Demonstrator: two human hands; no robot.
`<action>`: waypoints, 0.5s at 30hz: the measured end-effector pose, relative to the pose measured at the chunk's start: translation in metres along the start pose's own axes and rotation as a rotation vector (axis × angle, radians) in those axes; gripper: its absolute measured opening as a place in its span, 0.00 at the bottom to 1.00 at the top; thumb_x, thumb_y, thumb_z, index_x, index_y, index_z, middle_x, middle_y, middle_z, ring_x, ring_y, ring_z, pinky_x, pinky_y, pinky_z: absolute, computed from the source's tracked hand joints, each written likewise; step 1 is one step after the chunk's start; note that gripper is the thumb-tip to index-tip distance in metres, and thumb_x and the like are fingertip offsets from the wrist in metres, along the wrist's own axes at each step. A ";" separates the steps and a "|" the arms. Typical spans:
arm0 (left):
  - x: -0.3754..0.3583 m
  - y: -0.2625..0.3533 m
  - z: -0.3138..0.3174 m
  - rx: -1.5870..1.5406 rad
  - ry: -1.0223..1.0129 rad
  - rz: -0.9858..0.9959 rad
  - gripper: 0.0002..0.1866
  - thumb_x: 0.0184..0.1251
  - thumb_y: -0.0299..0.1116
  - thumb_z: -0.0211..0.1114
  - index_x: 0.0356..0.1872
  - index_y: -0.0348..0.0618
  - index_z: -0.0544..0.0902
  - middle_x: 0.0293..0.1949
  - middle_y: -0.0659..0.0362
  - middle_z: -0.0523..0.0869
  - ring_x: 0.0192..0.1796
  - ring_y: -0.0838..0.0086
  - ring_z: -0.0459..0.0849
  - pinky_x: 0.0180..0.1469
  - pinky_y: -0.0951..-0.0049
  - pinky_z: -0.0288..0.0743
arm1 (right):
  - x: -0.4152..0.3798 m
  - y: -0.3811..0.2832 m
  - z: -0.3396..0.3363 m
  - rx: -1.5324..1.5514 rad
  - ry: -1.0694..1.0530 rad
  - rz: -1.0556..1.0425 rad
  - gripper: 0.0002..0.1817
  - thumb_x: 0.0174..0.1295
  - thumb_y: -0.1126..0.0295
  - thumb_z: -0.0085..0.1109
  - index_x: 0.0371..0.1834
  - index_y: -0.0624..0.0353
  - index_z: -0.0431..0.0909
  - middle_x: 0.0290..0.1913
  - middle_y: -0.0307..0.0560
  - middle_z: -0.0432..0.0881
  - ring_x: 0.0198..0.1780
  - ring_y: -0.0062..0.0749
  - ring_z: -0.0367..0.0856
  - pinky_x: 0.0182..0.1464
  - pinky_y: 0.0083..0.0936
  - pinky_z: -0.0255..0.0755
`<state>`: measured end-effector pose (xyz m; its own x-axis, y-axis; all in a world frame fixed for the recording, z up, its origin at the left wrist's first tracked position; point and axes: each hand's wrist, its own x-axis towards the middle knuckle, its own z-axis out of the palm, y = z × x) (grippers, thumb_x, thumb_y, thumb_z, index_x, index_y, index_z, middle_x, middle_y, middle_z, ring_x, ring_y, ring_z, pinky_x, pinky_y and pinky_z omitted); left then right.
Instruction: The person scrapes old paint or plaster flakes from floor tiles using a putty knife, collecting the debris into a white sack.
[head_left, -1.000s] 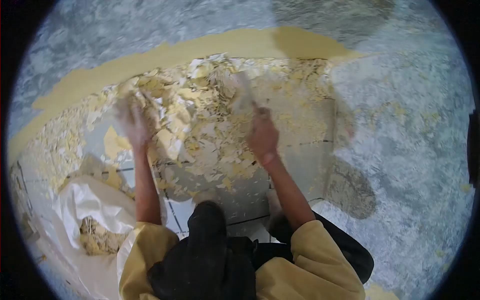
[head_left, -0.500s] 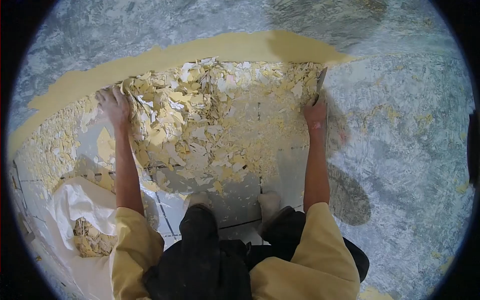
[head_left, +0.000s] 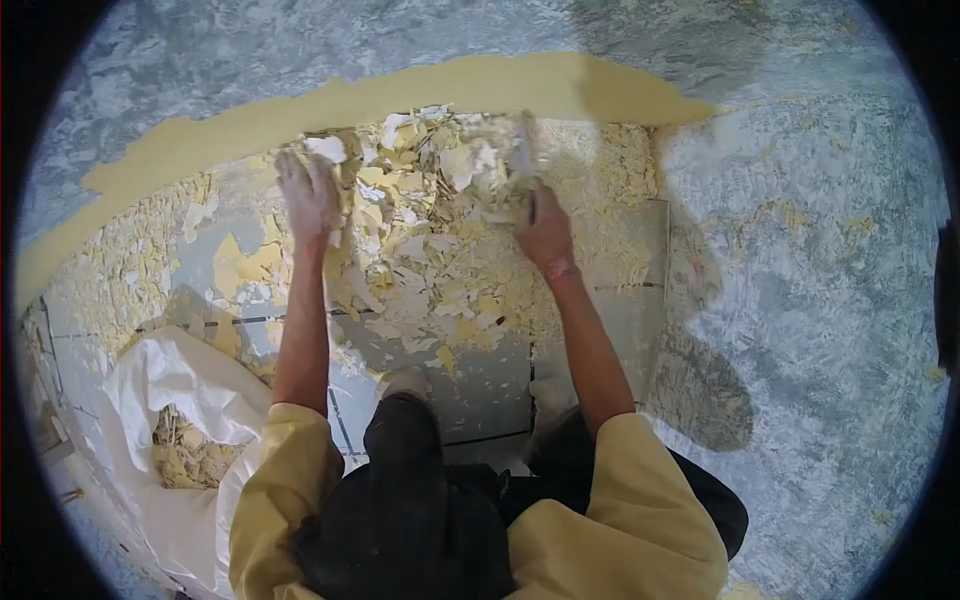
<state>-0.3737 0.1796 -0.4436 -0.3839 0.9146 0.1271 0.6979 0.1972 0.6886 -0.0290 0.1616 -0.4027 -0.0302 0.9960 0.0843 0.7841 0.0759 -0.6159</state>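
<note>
Just beside the person's left elbow a white sack lies open, flakes already inside. Farther out on the tiled floor, the left hand lies flat and spread on the heap of paint flakes, gripping nothing. The right hand is clenched on a scraper, its blade blurred, across the heap. Keeping the blade low and drawing both hands together should gather most flakes.

Left hand: my left hand lies flat on the paint flakes.
Right hand: my right hand grips a scraper, blade in the pile.
Beside me: white sack holding flakes, on the tiled floor.
</note>
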 end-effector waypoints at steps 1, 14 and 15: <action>-0.004 0.011 0.002 -0.051 -0.014 -0.008 0.36 0.73 0.49 0.39 0.66 0.21 0.53 0.69 0.33 0.50 0.74 0.47 0.44 0.74 0.57 0.36 | -0.006 -0.011 0.011 0.011 -0.069 0.000 0.20 0.63 0.71 0.49 0.58 0.63 0.67 0.47 0.66 0.76 0.48 0.60 0.76 0.49 0.43 0.71; -0.008 -0.033 -0.018 0.060 0.181 -0.081 0.33 0.72 0.46 0.45 0.66 0.25 0.57 0.70 0.37 0.54 0.73 0.48 0.48 0.73 0.57 0.38 | 0.009 0.129 -0.096 -0.556 0.276 0.280 0.24 0.57 0.67 0.54 0.54 0.72 0.69 0.47 0.69 0.76 0.50 0.60 0.75 0.53 0.43 0.69; -0.009 -0.027 -0.019 0.067 0.183 -0.086 0.33 0.72 0.46 0.45 0.66 0.25 0.57 0.70 0.37 0.54 0.73 0.48 0.48 0.73 0.57 0.38 | 0.007 0.143 -0.089 -0.550 0.329 0.251 0.26 0.55 0.65 0.57 0.53 0.74 0.67 0.46 0.69 0.76 0.50 0.59 0.75 0.54 0.45 0.69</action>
<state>-0.4002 0.1591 -0.4502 -0.5424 0.8155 0.2016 0.6941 0.2998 0.6545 0.1377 0.1753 -0.4202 0.3152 0.9075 0.2775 0.9460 -0.2771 -0.1683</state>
